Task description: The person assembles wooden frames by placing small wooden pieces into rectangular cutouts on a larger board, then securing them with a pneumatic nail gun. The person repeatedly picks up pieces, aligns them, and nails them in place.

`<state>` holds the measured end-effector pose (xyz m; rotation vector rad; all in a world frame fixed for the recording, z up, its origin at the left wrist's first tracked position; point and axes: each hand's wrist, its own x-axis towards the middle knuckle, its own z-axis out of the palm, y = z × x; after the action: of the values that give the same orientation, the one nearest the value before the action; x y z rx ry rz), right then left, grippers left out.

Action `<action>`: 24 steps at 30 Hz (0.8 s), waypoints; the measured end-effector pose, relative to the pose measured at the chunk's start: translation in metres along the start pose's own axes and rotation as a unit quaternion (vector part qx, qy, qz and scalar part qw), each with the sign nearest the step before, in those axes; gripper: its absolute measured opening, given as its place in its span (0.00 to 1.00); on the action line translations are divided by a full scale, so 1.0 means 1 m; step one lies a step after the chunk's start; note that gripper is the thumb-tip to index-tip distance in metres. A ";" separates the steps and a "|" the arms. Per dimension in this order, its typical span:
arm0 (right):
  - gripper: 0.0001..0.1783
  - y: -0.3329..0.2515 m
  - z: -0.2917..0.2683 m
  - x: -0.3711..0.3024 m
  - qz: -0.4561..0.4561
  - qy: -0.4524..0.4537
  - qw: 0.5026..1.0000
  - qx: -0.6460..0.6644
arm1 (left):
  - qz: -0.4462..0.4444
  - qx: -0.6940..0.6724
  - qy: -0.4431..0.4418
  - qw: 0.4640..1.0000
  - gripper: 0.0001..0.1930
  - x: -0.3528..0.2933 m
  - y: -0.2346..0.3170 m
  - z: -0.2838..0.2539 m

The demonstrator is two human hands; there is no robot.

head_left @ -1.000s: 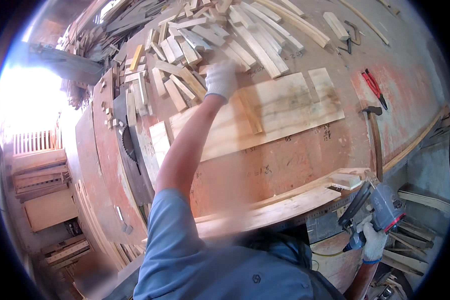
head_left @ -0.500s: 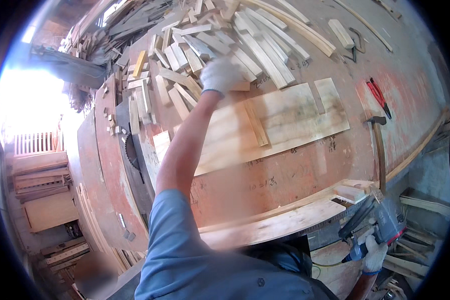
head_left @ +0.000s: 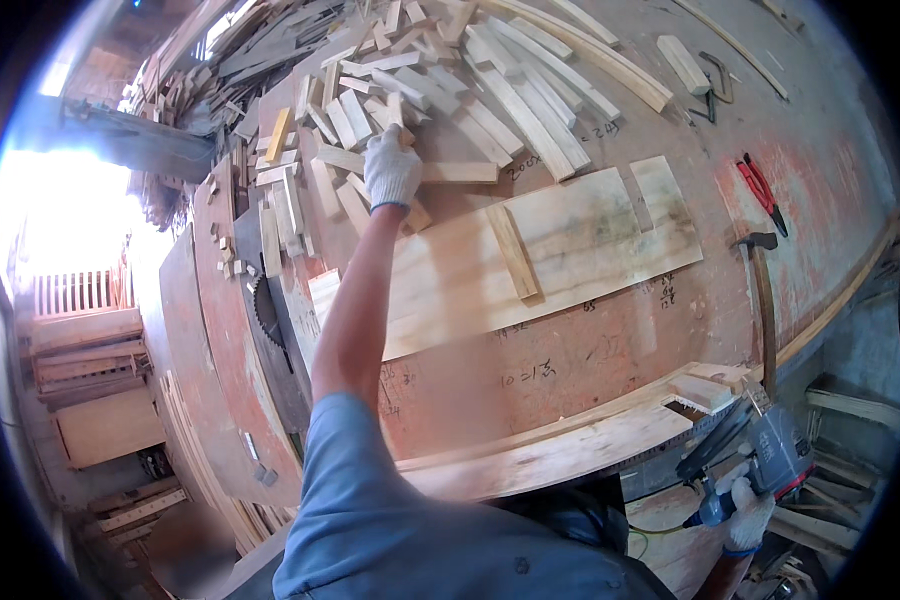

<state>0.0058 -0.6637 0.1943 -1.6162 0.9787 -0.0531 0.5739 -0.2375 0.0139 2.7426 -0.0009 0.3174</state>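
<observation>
My left hand (head_left: 392,172), in a white knit glove, reaches to the near side of a heap of cut wood pieces. Its fingers are closed on a short wooden block (head_left: 395,106), whose far end sticks out beyond them. At the lower right my right hand (head_left: 749,513), gloved too, grips a grey and blue nail gun (head_left: 778,452) at the bench's near edge. On the bench between my hands lies a wide plywood sheet (head_left: 585,240) with a notch cut in it. A narrow wood strip (head_left: 514,252) rests across this sheet.
Red-handled pliers (head_left: 760,193), a hammer (head_left: 762,300) and a metal clamp (head_left: 716,82) lie on the right. A toothed saw blade (head_left: 261,312) shows at the left. Long battens (head_left: 530,105) lie at the back. A pale board (head_left: 560,448) runs along the near edge.
My left hand has moved left and a little nearer, and has taken hold of a wooden block in the heap. My right hand stays on the nail gun.
</observation>
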 end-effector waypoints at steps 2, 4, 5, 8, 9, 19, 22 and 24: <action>0.15 0.003 0.001 -0.001 0.006 0.018 1.000 0.011 | 0.095 -0.071 -0.011 0.993 0.23 -0.017 0.008 -0.012; 0.15 0.012 0.000 0.000 0.013 0.037 0.999 0.027 | 0.154 -0.127 -0.019 0.980 0.22 -0.030 0.022 -0.030; 0.16 0.011 0.000 0.000 0.021 0.024 0.999 0.035 | 0.191 -0.136 -0.035 0.972 0.22 -0.028 0.018 -0.030; 0.20 0.004 -0.001 0.002 0.031 -0.004 0.998 0.050 | 0.179 -0.124 -0.064 0.974 0.21 -0.020 0.021 -0.032; 0.20 0.003 -0.001 0.002 0.028 -0.005 0.998 0.050 | 0.157 -0.112 -0.032 0.981 0.20 -0.012 0.022 -0.030; 0.28 -0.002 0.005 -0.003 0.030 -0.006 0.994 0.107 | 0.065 0.180 -0.122 0.974 0.29 0.059 0.066 0.009; 0.29 0.012 -0.015 0.002 0.031 -0.043 0.996 0.073 | 0.046 0.147 -0.087 0.984 0.23 0.078 0.044 0.030; 0.27 0.018 -0.012 0.000 0.028 -0.015 0.996 0.083 | 0.002 0.051 -0.028 0.998 0.19 0.075 0.039 0.031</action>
<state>-0.0107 -0.6730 0.1829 -1.4335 0.9714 -0.0690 0.6516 -0.2820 0.0170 2.8525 -0.0041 0.2473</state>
